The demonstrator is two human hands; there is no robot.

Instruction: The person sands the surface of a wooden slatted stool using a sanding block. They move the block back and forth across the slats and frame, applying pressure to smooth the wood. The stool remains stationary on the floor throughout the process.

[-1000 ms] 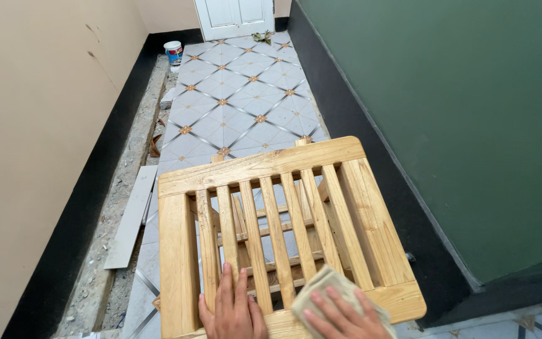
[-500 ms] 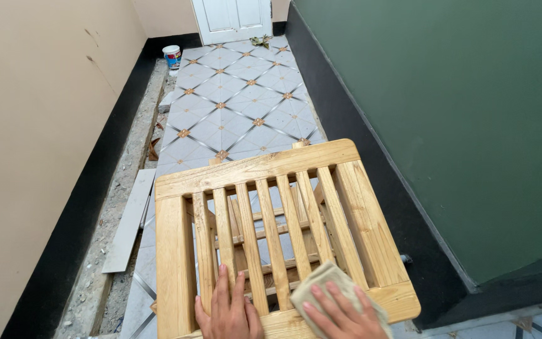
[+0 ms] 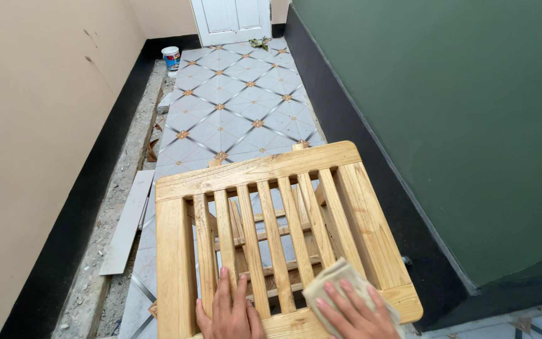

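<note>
A light wooden slatted frame (image 3: 265, 172), like a small table top, fills the lower middle of the head view. My left hand (image 3: 230, 307) lies flat on its near slats with the fingers together, holding nothing. My right hand (image 3: 356, 311) presses a pale folded sheet of sandpaper (image 3: 330, 282) onto the near right corner of the frame. Through the gaps between the slats I see wooden crosspieces underneath.
A patterned tile floor (image 3: 233, 100) runs back to a white door (image 3: 230, 19). A small paint bucket (image 3: 170, 56) stands at the far left. A beige wall is on the left, a green wall on the right. A loose grey strip (image 3: 127, 223) lies by the rubble gutter.
My right hand with the sandpaper has slid slightly up and left along the near right corner. The left hand stays on the slats. The view has shifted a little.
</note>
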